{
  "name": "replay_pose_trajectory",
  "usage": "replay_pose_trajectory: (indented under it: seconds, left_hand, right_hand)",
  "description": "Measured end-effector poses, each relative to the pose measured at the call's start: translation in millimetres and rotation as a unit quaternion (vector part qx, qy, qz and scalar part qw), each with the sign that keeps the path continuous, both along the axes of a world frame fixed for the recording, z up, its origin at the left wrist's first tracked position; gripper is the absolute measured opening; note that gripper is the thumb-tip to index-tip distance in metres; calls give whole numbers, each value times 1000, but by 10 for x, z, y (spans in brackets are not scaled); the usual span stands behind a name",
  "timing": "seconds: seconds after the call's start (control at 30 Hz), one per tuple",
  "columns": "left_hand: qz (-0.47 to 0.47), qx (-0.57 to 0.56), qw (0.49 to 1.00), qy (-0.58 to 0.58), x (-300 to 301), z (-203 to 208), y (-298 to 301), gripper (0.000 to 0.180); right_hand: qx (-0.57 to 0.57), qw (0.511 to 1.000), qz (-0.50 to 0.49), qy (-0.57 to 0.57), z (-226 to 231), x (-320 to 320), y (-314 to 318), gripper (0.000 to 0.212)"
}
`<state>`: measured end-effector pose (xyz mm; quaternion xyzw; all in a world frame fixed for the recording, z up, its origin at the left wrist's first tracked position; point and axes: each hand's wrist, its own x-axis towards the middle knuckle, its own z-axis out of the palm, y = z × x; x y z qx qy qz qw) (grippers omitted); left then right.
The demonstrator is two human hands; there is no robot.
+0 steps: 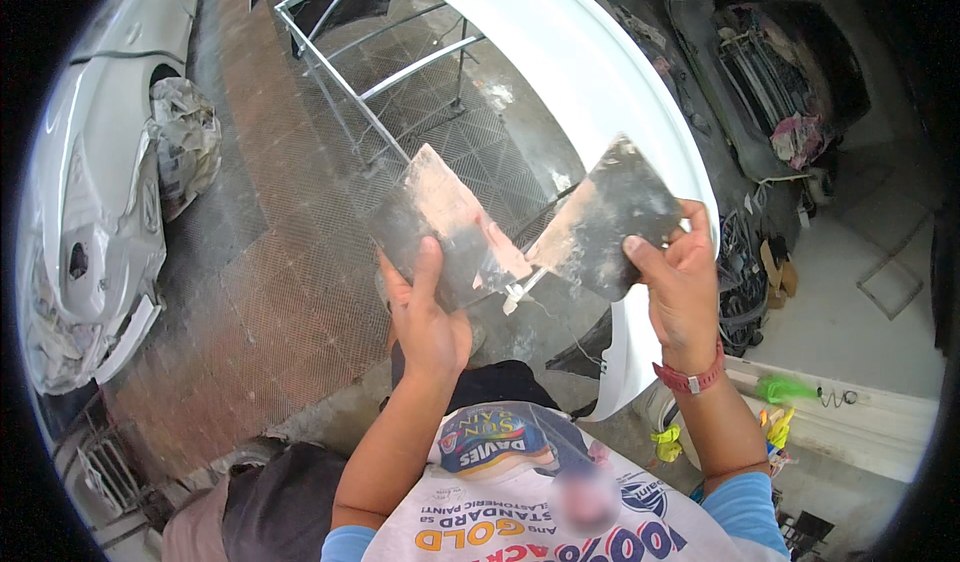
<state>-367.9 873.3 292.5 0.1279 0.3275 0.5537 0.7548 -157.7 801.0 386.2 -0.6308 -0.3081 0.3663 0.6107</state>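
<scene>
My left hand (428,327) grips a flat dark putty spreader (425,217), thumb on top and fingers underneath. Pinkish-beige body filler (447,190) coats much of its face and lies thick along its right edge. Between thumb and fingers, my right hand (682,287) pinches a second dark putty spreader (618,217), smeared with dried filler. Its lower left corner meets the filler at the edge of the first spreader; whether the plates themselves touch, I cannot tell. Both are held in the air before my chest, over the floor.
A large curved white car bumper (610,72) arches ahead and to the right, beside a metal frame stand (345,84). At the left stands a silver car (100,192) with a covered wheel (185,142). Car parts and cables (740,297) lie along the right wall.
</scene>
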Motion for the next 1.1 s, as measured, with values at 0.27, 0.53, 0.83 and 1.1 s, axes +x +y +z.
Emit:
replay_pose_trajectory:
  seconds: [0.27,0.53,0.83,1.1]
  left_hand:
    - [44,100,990,85,9,-74,-29,52]
    - [39,126,973,191,-22,-110,-64,65]
    - [70,97,961,248,-419,-361,-5,63]
    - [127,12,965,229,-800,-544,25,58]
  right_hand:
    - [18,997,34,-67,121,-58,-91,52]
    - [6,998,33,-49,55,-66,-38,50]
    - [6,957,-1,-291,200,517,-11,45]
    - [-92,889,77,-441,51,912,-63,37]
